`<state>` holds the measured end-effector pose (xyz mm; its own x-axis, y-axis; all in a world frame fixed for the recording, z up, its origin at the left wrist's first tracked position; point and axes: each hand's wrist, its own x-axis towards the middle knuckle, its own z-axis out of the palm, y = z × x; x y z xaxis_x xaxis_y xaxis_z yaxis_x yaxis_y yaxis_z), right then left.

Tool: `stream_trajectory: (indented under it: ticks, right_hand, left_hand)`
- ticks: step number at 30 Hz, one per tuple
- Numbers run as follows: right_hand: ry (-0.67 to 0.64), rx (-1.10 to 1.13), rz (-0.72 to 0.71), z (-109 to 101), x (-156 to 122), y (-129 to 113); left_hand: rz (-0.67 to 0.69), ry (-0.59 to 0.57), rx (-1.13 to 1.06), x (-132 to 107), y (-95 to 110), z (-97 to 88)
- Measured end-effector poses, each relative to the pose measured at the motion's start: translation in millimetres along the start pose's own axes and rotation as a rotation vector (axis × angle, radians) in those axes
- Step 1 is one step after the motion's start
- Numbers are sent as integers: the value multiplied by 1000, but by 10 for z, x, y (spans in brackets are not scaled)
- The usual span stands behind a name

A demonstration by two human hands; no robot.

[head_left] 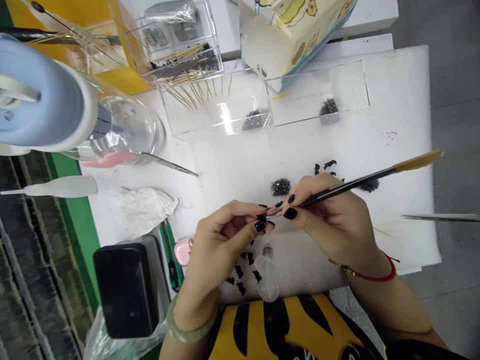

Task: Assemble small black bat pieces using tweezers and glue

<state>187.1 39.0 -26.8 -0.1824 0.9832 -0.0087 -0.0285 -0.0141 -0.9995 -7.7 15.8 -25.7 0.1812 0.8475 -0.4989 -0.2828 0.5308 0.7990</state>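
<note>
My left hand is closed, its thumb and fingertips pinching a tiny black piece, mostly hidden by the fingers. In my right hand, closed in a pen-like grip, is a slim brush-like tool with a black shaft and a tan end pointing up to the right. Its thin metal tip meets the piece at my left fingertips. Small black bat-shaped pieces lie below my left hand, around a small clear plastic container. More black pieces and a pile of black granules are just beyond my hands.
Clear trays holding black granules stand at the back of the white foam board. To the left are a blue-lidded bottle, pointed metal tweezers, crumpled tissue, a green cutter and a black device.
</note>
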Motion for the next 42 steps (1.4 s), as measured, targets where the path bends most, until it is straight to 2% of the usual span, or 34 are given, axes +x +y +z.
stream_trajectory:
  ticks: [7, 32, 42]
  right_hand:
    - [-24, 111, 15, 3, 11, 11]
    - [-48, 170, 38, -10, 5, -30]
    - [-37, 194, 91, -27, 7, -27]
  left_hand:
    - [33, -13, -6, 11, -24, -16]
    - [14, -109, -35, -9, -23, -46]
    - [-10, -98, -42, -24, -23, -56]
